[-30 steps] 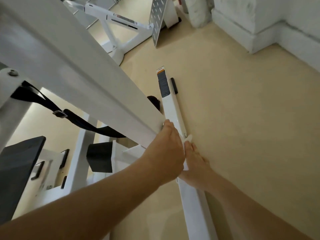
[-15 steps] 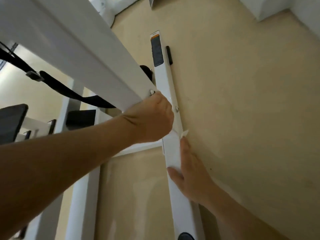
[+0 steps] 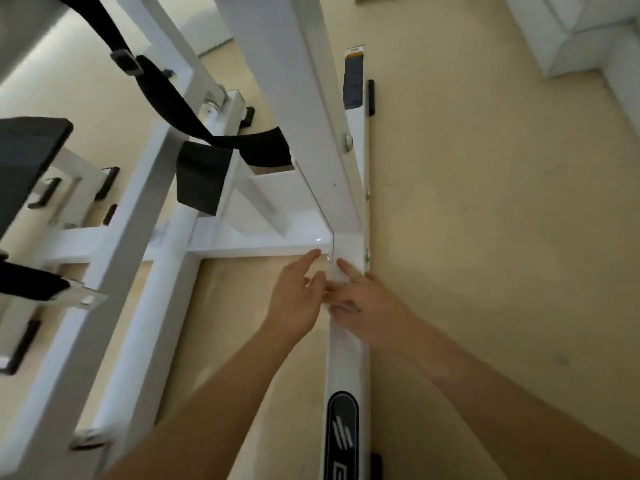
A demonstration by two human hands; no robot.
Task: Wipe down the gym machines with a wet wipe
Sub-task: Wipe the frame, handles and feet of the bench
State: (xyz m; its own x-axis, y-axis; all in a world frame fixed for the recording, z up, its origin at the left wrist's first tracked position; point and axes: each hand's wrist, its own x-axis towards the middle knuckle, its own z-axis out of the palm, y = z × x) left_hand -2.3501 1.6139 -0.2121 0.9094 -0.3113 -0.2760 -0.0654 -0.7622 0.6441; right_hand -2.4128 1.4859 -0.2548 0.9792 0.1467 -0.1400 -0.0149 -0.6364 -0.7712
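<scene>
While the left hand [image 3: 298, 303] reaches, fingers loosely extended and empty, the right hand [image 3: 370, 306] presses a blurred white wet wipe [image 3: 337, 277] with straight fingers onto the white metal gym machine's floor bar [image 3: 346, 355].

The machine [image 3: 166, 258] is white all over. The long bar [image 3: 348, 358] on the floor is white too, and shiny. Near its close end it has a black oval [image 3: 343, 434] with grey slanted stripes inside. At its far end there is a dark label [image 3: 353, 81] with a thin orange strip on top. The straps [image 3: 166, 95] are black, with a grey buckle [image 3: 126, 62]. The pad [image 3: 31, 150] on the left is black. The little feet [image 3: 371, 97] by the bar are black. The bolts [image 3: 347, 142] are silver. The wipe [image 3: 338, 279] is white, so it is hard to tell from the bar. The floor [image 3: 485, 237] is plain pale yellow-brown. The wall [image 3: 571, 36] is white.
</scene>
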